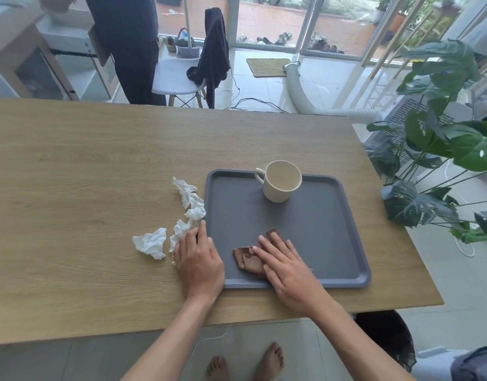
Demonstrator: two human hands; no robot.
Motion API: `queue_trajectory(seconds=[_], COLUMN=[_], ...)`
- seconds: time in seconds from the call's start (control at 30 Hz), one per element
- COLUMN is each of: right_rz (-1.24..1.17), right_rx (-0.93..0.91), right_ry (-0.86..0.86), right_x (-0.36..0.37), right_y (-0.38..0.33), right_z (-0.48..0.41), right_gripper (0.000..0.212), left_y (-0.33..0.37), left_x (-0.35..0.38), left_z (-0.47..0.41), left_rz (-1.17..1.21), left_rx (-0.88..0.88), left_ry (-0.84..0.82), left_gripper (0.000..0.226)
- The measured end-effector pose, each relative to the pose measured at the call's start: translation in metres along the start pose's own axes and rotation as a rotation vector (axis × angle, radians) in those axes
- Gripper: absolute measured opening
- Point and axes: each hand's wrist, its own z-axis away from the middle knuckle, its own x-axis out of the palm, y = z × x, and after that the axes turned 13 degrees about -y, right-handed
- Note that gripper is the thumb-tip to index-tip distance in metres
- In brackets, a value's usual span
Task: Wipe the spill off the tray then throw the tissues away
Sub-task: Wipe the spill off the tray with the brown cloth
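1. Since the table [72,174] bears it all, keep the wiping inside the tray [319,229]; the mug [280,185] stands at its far side.
2. Right hand [286,265], fingers straight and flat, presses the brown soaked tissue [246,261] near the tray's front rim; even pressure and inward strokes should suit.
3. Left hand [199,259] lies flat, gripping nothing, on the white tissues [191,207] just beside the left rim.

A cup [280,182] stands on the tray [333,229], tissues [187,213] lying left.
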Motion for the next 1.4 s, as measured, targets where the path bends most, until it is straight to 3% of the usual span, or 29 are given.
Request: queue_trajectory(seconds=[0.17, 0.3, 0.47, 0.77, 1.0, 1.17, 1.4], right_rz=[0.190, 0.205, 0.146, 0.049, -0.012, 0.003, -0.023], right_rx=[-0.019, -0.033, -0.058, 0.077, 0.197, 0.185, 0.013], right_ry=[-0.063, -0.079, -0.061, 0.018, 0.131, 0.150, 0.074], right_x=[0.007, 0.012, 0.006, -0.022, -0.037, -0.034, -0.019], right_y=[-0.018, -0.036, -0.045, -0.034, -0.031, -0.031, -0.036], right_z=[-0.021, -0.047, -0.077, -0.152, -0.200, -0.202, -0.143], right_gripper=[0.052, 0.053, 0.065, 0.043, 0.040, 0.038, 0.041], left_y=[0.003, 0.006, 0.006, 0.004, 0.004, 0.004, 0.007], left_x=[-0.004, -0.008, -0.009, -0.007, -0.009, -0.009, -0.014], left_z=[0.002, 0.003, 0.001, -0.001, -0.002, -0.001, 0.002], left_rz=[0.030, 0.046, -0.006, -0.012, -0.039, -0.022, 0.061], left_rx=[0.003, 0.005, 0.008, 0.005, -0.003, -0.001, 0.039], left_ry=[-0.003, -0.018, -0.053, -0.042, -0.073, -0.077, -0.028], left_gripper=[0.051, 0.064, 0.065, 0.061, 0.058, 0.064, 0.069])
